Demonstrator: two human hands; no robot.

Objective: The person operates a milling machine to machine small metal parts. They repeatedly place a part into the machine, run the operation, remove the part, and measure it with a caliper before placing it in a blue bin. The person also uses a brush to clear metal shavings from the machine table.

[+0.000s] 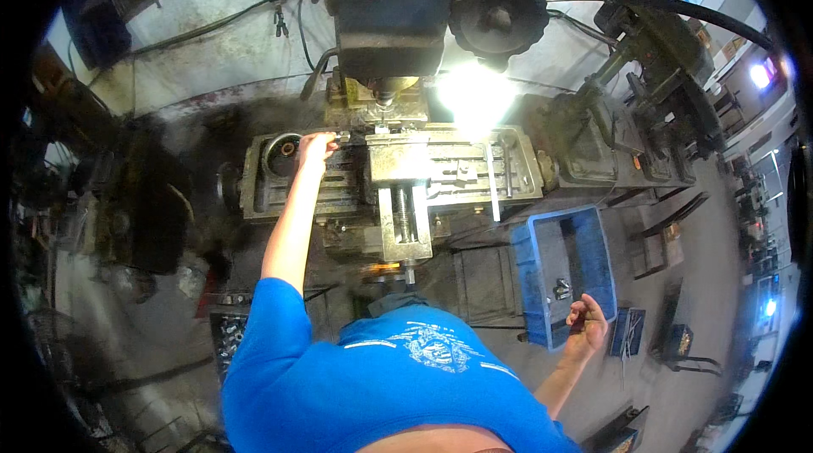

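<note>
My left hand (pixel 318 148) reaches to the left end of the milling machine's table, with its fingers closed on a small metal part (pixel 342 137) beside the vise (pixel 398 157). The part's exact shape is too small to tell. Above the vise's far end hangs the machine's spindle (pixel 385 97). Off to the right, my right hand (pixel 586 326) hovers by the near right rim of a blue plastic crate (pixel 531 284). Its fingers are partly curled and apart, and nothing shows in them. Several small metal pieces (pixel 562 289) lie in the crate.
A bright lamp (pixel 476 97) shines over the slotted table (pixel 521 165). On that table lies a pale bar (pixel 492 182), its end past the front edge. The vise screw (pixel 410 275) points toward me. Another machine (pixel 584 140) stands at right; a bin of metal parts (pixel 230 334) sits lower left.
</note>
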